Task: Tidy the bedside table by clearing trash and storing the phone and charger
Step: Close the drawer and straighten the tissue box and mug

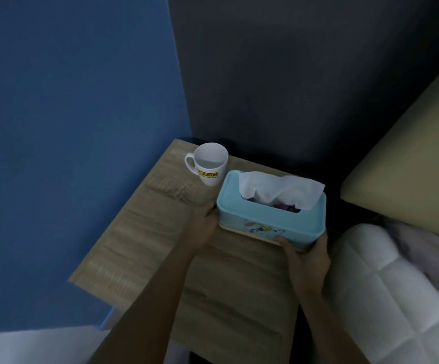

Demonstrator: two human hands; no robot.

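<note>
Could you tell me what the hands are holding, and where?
Both hold the blue tissue box: left hand at its left end, right hand under its near right corner.

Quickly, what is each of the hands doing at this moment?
Left hand: closed on the left end of the tissue box.
Right hand: closed on the box's near right corner, thumb on its front.

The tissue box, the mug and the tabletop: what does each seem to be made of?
Tissue box: probably plastic, a smooth pale blue shell with rounded moulded corners and a printed picture, held by both hands.
Mug: likely glazed ceramic, white and glossy with a yellow logo.
Tabletop: wood or a wood-look laminate; a light grain pattern shows, though the dim light leaves it open.
</note>
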